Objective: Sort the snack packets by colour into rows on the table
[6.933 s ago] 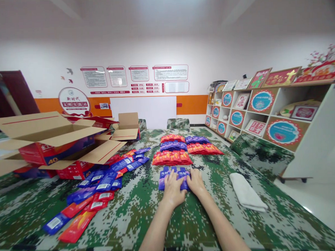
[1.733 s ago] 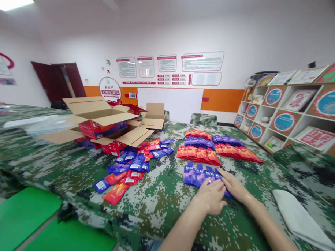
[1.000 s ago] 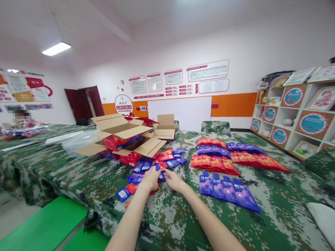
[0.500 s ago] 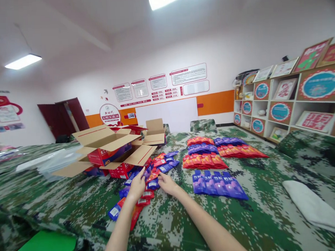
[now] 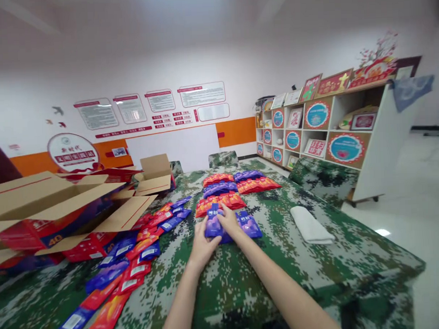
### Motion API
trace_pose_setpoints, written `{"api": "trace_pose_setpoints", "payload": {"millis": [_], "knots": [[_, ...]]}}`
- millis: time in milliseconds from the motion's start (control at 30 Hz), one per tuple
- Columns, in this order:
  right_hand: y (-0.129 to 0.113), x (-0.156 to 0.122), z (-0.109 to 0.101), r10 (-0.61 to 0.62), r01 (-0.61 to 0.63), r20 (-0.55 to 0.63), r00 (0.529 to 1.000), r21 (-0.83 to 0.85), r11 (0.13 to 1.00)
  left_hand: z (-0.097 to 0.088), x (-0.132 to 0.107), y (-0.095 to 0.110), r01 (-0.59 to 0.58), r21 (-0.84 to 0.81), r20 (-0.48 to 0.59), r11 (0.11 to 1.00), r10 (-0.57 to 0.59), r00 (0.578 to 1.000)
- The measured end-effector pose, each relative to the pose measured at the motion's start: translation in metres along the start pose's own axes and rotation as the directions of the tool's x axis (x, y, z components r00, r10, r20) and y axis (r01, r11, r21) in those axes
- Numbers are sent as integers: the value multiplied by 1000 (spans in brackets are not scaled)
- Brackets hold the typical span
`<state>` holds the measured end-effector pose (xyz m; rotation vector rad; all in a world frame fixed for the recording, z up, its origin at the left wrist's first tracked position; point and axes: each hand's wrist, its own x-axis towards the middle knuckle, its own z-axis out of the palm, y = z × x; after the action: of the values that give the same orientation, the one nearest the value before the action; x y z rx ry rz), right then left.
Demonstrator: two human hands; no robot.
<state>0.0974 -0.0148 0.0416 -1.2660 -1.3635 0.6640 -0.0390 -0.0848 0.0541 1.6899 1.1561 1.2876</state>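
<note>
A purple sachet (image 5: 213, 224) is gripped by my left hand (image 5: 202, 245) just left of the fanned row of purple sachets (image 5: 247, 224) on the camouflage-covered table (image 5: 338, 261). My right hand (image 5: 229, 221) rests on the same sachet and the row's left end, fingers pressed down. Behind the row lie neat rows of red and purple sachets (image 5: 238, 185). A loose heap of red and blue sachets (image 5: 136, 246) spreads to the left of my arms.
Open cardboard boxes (image 5: 59, 211) crowd the table's left side, and a smaller one (image 5: 155, 174) stands farther back. A folded white cloth (image 5: 311, 226) lies to the right. A shelf unit with framed pictures (image 5: 322, 132) lines the right wall.
Both hands left the loose heap on the left and came back to the purple row, the left one carrying a purple sachet. The view swung right.
</note>
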Motion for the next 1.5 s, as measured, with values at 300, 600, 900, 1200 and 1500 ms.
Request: {"api": "trace_pose_setpoints", "payload": {"millis": [300, 600, 900, 1200, 1500], "knots": [[53, 0, -140, -27, 50, 68, 997, -362, 931, 111, 5, 22, -339, 450, 296, 826, 220, 929], [84, -5, -160, 2, 63, 100, 995, -649, 758, 140, -2, 27, -439, 554, 378, 707, 256, 890], [80, -9, -155, -88, 107, 66, 994, -764, 636, 138, -4, 23, -449, 564, 365, 693, 278, 889], [91, -5, -154, -304, 437, 321, 897, -542, 718, 139, -3, 21, -534, 583, 423, 612, 332, 843], [91, -7, -157, -167, 347, 348, 923, -559, 753, 143, -3, 19, -537, 607, 432, 585, 324, 842]]}}
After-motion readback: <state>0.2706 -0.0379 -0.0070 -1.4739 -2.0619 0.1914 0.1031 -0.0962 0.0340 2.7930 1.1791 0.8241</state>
